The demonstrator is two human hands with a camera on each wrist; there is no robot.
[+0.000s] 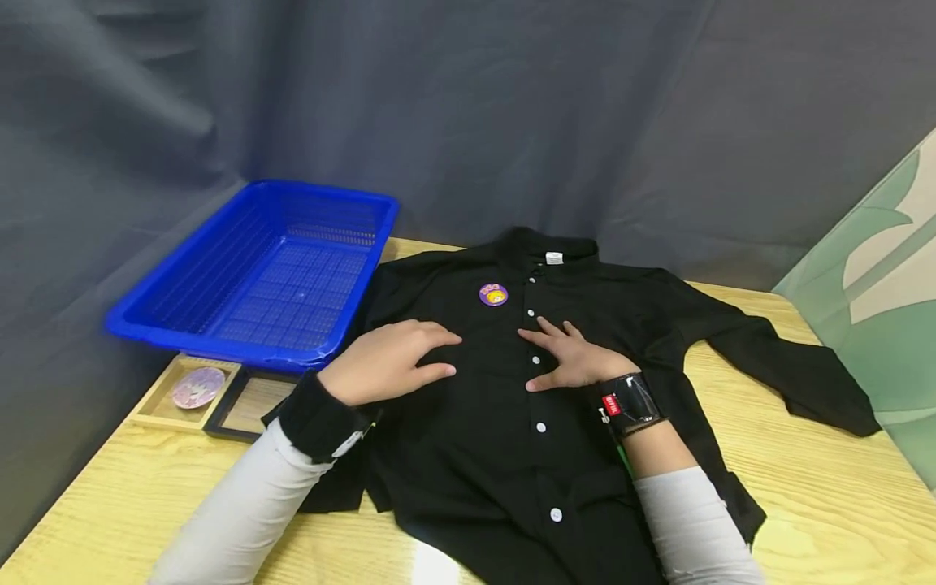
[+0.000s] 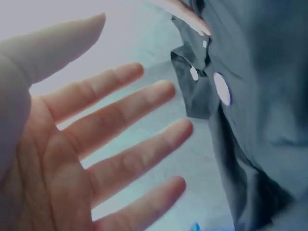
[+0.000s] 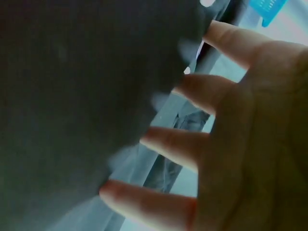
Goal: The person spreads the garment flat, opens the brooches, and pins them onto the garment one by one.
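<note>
Left grip: the left hand (image 1: 383,361) lies flat on the shirt (image 1: 512,422), fingers straight and spread, clamped on nothing.
Right grip: the right hand (image 1: 574,357) lies flat beside the button row, fingers apart, holding nothing; a black band sits on its wrist.
Shirt: one, black, spread front-up at the worktop's middle, collar away from the person, one sleeve stretched out to the right.
Counts: five white buttons (image 1: 541,426) in view; one purple badge (image 1: 493,294) on the chest.
Worktop (image 1: 826,487): pale wood grain.
Room: grey cloth hangs behind.
Basket (image 1: 183,301): one, blue, left of the shirt, nothing in it.
Trays: two small ones near the basket; the wooden tray (image 1: 157,410) holds one pink disc (image 1: 198,387).
</note>
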